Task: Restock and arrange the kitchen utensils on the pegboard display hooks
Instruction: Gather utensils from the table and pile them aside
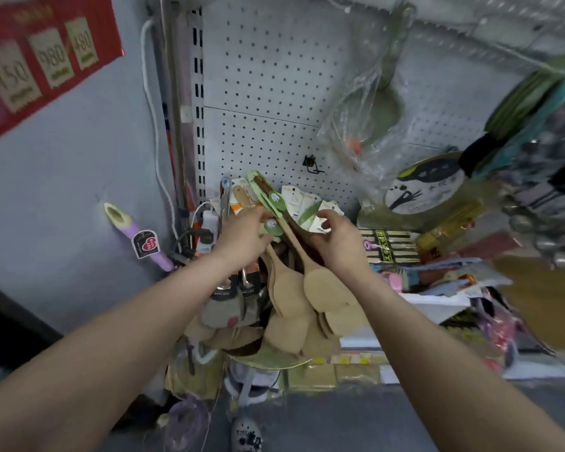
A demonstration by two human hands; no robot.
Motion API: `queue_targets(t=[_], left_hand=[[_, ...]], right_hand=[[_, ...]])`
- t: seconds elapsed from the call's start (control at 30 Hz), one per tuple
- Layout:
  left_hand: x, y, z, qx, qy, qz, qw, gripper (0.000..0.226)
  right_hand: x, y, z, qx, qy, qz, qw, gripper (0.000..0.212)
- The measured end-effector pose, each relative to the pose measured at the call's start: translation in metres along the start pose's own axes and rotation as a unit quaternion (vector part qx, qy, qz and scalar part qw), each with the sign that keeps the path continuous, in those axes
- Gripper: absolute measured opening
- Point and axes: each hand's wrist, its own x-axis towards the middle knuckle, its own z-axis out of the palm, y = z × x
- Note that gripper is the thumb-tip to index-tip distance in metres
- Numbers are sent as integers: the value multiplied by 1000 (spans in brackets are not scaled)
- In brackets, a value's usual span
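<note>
Several wooden spatulas with green card tags hang in a bunch low on the white pegboard. My left hand pinches the green tags at the top of the handles. My right hand grips the spatula handles and the white card labels just right of them. The hook that carries the bunch is hidden behind the cards. A bare black hook sticks out of the pegboard above my right hand.
A ladle in a clear plastic bag hangs upper right. Packaged goods and a round printed plate crowd the right shelf. Metal utensils hang left of the spatulas. A purple-handled tool and a white cable lie along the grey left wall.
</note>
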Motion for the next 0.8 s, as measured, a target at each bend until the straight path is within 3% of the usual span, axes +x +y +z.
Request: queue_targets(t=[0.33, 0.8], left_hand=[[-66, 162, 28, 40, -43, 245, 968, 47], [-109, 395, 183, 10, -155, 436, 886, 47]], right_hand=[[-129, 52, -139, -80, 138, 60, 985, 40], [-261, 226, -315, -125, 270, 233, 926, 29]])
